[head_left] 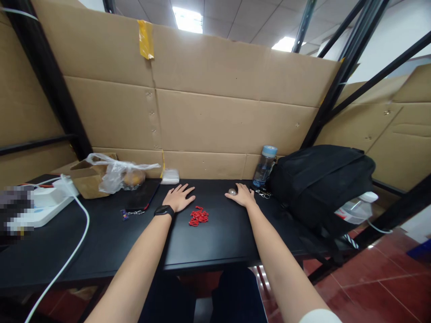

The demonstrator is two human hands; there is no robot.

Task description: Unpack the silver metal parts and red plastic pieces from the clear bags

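Note:
My left hand (177, 198), with a black watch (164, 210) on the wrist, lies flat on the black table, fingers spread. Just right of it is a small pile of red loop-shaped pieces (198, 216), apart from the fingers; their exact kind is too small to tell. My right hand (243, 196) rests on the table farther right with its fingers apart. Beside its thumb and index finger sits a small round silvery object (232, 191), partly covered, and I cannot tell whether the hand touches it. Neither hand holds anything that I can see.
Right of my hands stand a water bottle (265, 166), some keys (262, 194) and a black backpack (323, 184). To the left are a dark pouch (143, 197), a plastic bag (116, 175), a cardboard box (89, 181) and a white cable (85, 229). Cardboard panels (218, 112) wall the back.

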